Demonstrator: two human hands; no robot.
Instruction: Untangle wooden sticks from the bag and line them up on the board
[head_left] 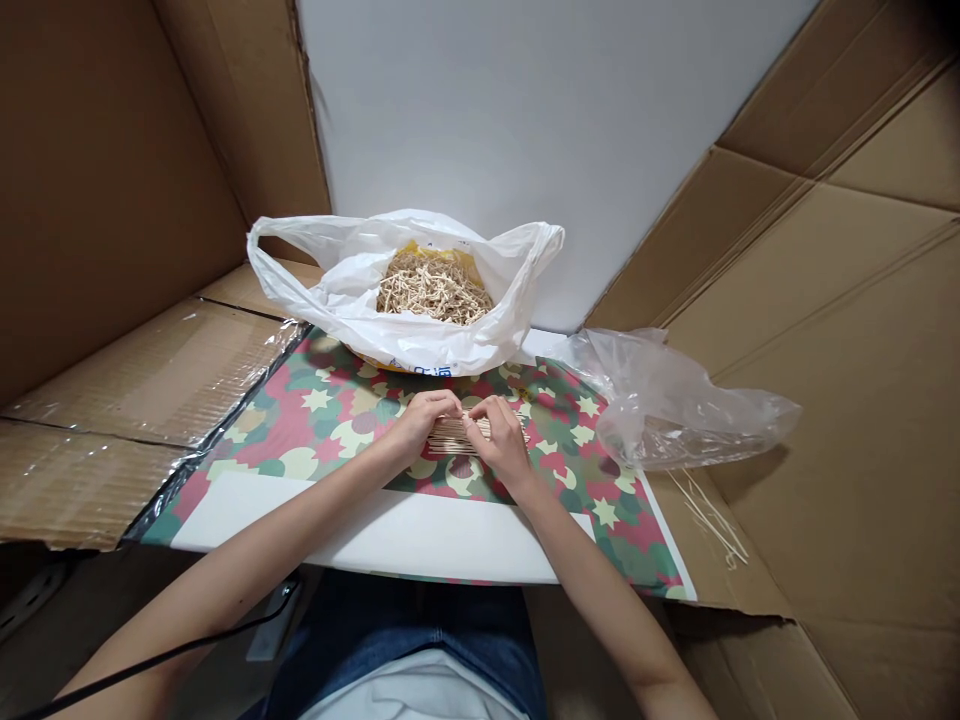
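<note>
Nearest, at 6 o'clock, are the person's white top (420, 690) and dark blue denim trousers (487, 630), with a thin black cable (172, 655) crossing the left forearm (292, 540) at 7 o'clock. Just beyond, a plain white strip (420, 530) lies along the near edge of a surface (622, 545) patterned in red, green and cream camouflage. Next, around the middle of it, is a flat row of thin, pale, wooden-looking sticks (450, 440), side by side, their length running from 9 to 3 o'clock. The left hand (427, 415) comes in from 7 o'clock and the right hand (501, 440) from 5 o'clock, both over the row, fingers bent and fingertips close together; I cannot tell whether either grip is closed on a stick. From the row, a few loose pale strands (712, 520) lie at 4 o'clock, and a crumpled clear plastic bag (690, 410) at 3 o'clock. Farther off, at 12 o'clock, a white plastic carrier bag (345, 300) with blue lettering gapes over a heap of pale sticks (435, 285). Behind rises a smooth pale-grey wall (510, 110), flanked by brown cardboard panels (112, 150) at 10 and 2 o'clock
</note>
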